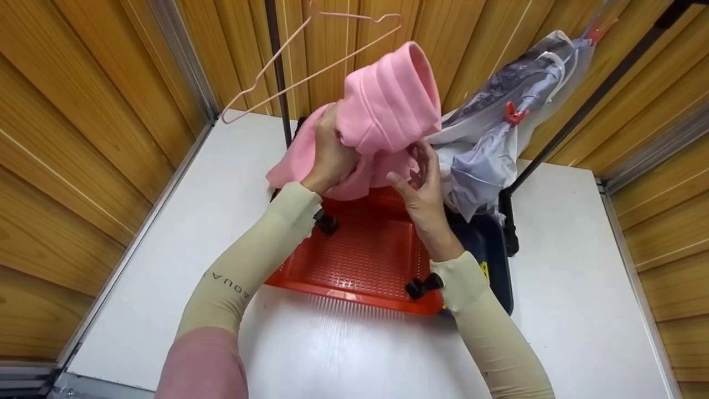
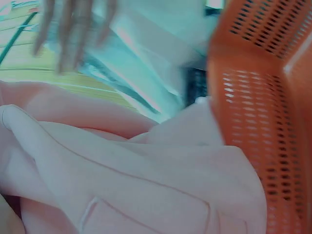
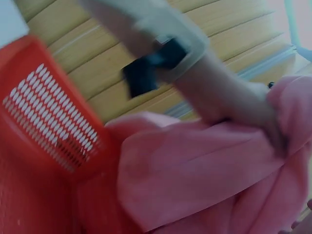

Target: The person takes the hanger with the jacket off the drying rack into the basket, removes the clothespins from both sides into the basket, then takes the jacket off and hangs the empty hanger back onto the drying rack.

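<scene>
A pink garment (image 1: 388, 105) is bunched up above the red basket, one wide tubular opening pointing up and right. The left hand (image 1: 335, 147) grips its folds from the left; in the right wrist view that hand (image 3: 234, 105) has its fingers sunk in the pink cloth (image 3: 195, 165). The right hand (image 1: 424, 191) is beside the garment's lower right, fingers loosely bent and thumb apart. In the left wrist view the right hand's fingers (image 2: 73, 34) hang blurred and spread above the cloth (image 2: 136, 180), not touching it there.
Below is a red perforated basket (image 1: 354, 257), with a dark blue tray (image 1: 501, 266) to its right. A pink hanger (image 1: 299, 83) hangs at upper left by a black pole (image 1: 279, 72). Grey and white clothing (image 1: 487, 138) with red clips (image 1: 514, 114) hangs on the right. A white table (image 1: 194, 221) lies beneath.
</scene>
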`<state>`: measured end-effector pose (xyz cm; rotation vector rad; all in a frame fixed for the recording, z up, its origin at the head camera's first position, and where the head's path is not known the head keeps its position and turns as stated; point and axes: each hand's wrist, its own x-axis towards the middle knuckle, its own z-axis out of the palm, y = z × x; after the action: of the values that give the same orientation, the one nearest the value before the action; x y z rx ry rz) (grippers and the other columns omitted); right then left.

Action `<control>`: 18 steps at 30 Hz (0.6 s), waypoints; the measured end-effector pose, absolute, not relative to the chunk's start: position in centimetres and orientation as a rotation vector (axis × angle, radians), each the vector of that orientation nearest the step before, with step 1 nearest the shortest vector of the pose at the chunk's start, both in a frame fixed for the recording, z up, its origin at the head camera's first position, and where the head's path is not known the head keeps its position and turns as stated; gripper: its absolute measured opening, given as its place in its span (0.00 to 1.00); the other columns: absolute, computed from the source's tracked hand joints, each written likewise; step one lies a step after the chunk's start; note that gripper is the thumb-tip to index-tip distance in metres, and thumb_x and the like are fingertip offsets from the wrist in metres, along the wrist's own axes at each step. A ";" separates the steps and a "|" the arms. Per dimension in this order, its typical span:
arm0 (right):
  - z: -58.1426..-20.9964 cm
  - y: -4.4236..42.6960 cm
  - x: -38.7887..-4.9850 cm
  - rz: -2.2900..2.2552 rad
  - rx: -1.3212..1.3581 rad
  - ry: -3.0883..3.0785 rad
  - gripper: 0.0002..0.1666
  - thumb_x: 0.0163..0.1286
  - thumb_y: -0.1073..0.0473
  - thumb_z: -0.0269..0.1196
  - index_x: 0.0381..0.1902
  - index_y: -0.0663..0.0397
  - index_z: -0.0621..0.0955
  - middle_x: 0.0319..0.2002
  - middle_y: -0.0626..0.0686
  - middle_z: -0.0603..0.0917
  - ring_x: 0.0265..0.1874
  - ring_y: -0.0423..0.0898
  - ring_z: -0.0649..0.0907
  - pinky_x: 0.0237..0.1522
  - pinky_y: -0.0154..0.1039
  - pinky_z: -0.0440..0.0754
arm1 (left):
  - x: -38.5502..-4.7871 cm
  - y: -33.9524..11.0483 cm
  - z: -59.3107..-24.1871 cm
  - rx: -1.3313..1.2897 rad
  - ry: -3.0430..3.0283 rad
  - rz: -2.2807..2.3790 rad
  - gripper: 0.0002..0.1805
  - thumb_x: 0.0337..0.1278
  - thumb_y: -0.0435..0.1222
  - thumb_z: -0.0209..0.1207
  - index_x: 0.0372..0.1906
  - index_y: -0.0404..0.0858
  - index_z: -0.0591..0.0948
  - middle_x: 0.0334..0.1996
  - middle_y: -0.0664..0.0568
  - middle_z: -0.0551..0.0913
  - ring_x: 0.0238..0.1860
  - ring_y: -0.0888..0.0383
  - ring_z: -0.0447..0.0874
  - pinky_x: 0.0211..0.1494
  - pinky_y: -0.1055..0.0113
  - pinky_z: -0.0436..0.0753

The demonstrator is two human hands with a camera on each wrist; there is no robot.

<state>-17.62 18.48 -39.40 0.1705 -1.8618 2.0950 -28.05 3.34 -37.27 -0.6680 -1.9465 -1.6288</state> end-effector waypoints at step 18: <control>-40.9 15.9 -20.6 1.589 0.176 -2.333 0.75 0.45 0.51 0.78 0.76 0.52 0.38 0.77 0.51 0.43 0.75 0.45 0.51 0.76 0.41 0.50 | -26.2 3.5 -34.2 -0.520 -1.625 -2.165 0.07 0.58 0.33 0.59 0.38 0.34 0.76 0.29 0.53 0.79 0.33 0.59 0.79 0.39 0.67 0.80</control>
<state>-20.56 15.88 -40.88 0.1762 -2.3334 1.5890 -26.15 3.45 -34.22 -0.5198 -1.6246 -2.1647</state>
